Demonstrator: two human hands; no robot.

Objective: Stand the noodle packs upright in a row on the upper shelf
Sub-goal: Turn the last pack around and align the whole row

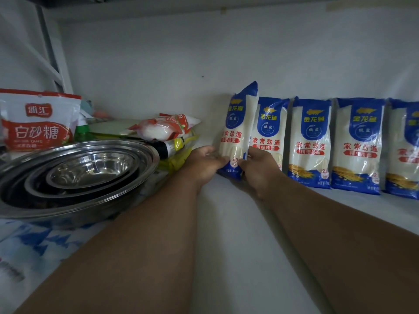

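Note:
Several blue-and-white noodle packs stand upright in a row against the back wall on the white shelf (238,223). The leftmost noodle pack (238,123) is turned a little and leans slightly. My left hand (204,162) grips its lower left side and my right hand (258,166) grips its lower right side. Right of it stand a second pack (271,130), a third pack (309,141), another pack (359,143) and one pack (405,146) cut off by the frame's right edge. My right hand hides the second pack's lower part.
Nested steel bowls (74,175) sit at the left front. Behind them stands a red-and-white sugar bag (38,123). A stack of food packets (170,132) lies just left of my left hand. A blue-patterned bag (40,245) lies at the near left.

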